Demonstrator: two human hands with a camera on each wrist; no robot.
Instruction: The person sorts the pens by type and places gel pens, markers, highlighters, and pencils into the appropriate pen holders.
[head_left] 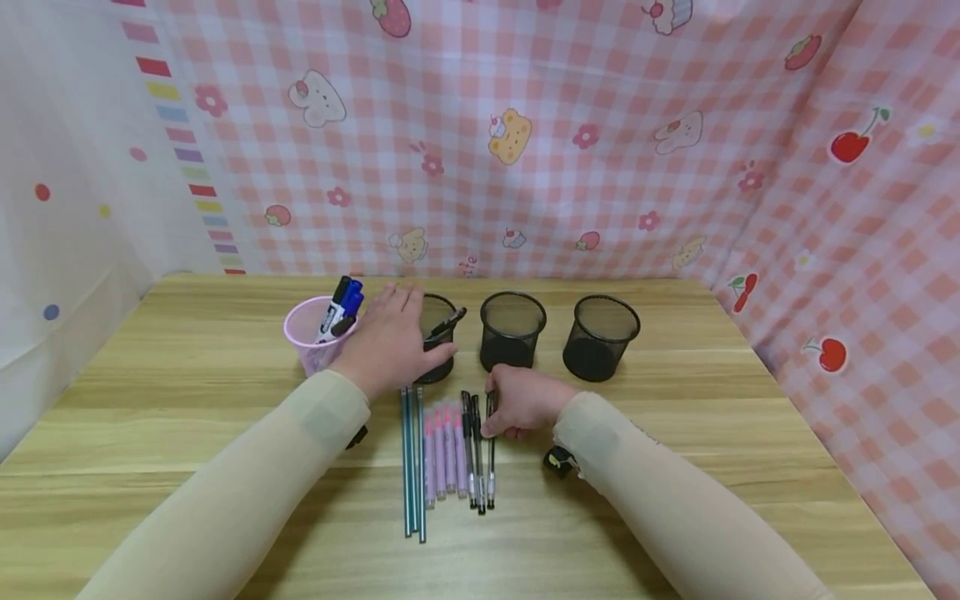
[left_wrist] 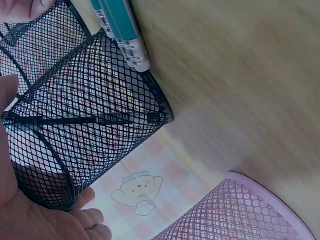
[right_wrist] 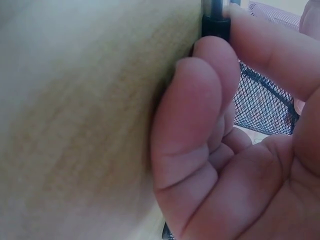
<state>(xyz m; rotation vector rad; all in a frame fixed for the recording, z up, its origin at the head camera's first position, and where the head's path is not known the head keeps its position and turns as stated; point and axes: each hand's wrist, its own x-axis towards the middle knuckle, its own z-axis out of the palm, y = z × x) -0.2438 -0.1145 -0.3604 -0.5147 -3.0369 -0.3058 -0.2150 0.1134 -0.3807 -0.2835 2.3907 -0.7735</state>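
Observation:
My left hand (head_left: 390, 342) grips the leftmost black mesh pen cup (left_wrist: 100, 100) near its rim, its fingers curled behind the wall. One black pen (head_left: 447, 323) leans inside this cup. My right hand (head_left: 528, 400) pinches a black-capped gel pen (head_left: 491, 475) low over the wood; in the right wrist view the thumb and fingertips close on its black part (right_wrist: 216, 27). Left of that pen lie two more gel pens (head_left: 477, 450), then several pink-purple highlighters (head_left: 446, 458) and three teal pencils (head_left: 409, 475), all lined up.
A pink mesh cup (head_left: 296, 337) with markers (head_left: 341, 308) stands at the left, partly behind my left hand. Two more black mesh cups, a middle one (head_left: 513, 333) and a right one (head_left: 600, 342), stand along the back. Behind the wooden table (head_left: 187, 383) hangs a checked curtain (head_left: 450, 192).

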